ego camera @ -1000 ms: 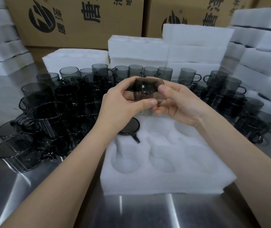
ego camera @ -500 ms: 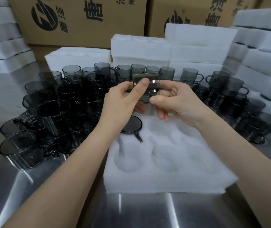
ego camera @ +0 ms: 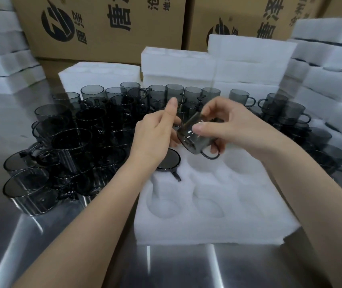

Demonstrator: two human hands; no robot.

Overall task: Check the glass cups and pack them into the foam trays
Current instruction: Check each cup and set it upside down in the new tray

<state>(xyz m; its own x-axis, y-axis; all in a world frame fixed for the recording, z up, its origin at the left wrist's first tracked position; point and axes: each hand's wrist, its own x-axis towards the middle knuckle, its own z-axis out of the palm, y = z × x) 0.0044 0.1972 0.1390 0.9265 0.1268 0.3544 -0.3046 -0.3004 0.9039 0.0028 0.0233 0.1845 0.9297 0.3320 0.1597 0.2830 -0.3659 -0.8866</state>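
Note:
My right hand (ego camera: 234,125) grips a smoky grey glass cup (ego camera: 193,140), tilted, with its handle hanging down over the foam tray's back row. My left hand (ego camera: 155,138) is just left of the cup. One of its digits is raised straight and is off the glass, while the other fingertips reach toward the cup's left side. The white foam tray (ego camera: 259,225) lies in front of me with round pockets. One cup (ego camera: 169,161) sits in its far-left pocket, handle pointing toward me.
Many loose grey cups (ego camera: 72,142) crowd the steel table (ego camera: 41,246) to the left, with more cups (ego camera: 290,117) at the right. Stacked foam trays (ego camera: 217,65) and cardboard boxes (ego camera: 103,28) stand behind. More foam stacks line both sides.
The cup has come down and tilted, its handle now hanging below my right hand. My left hand has loosened its hold, and one digit has lifted off the glass.

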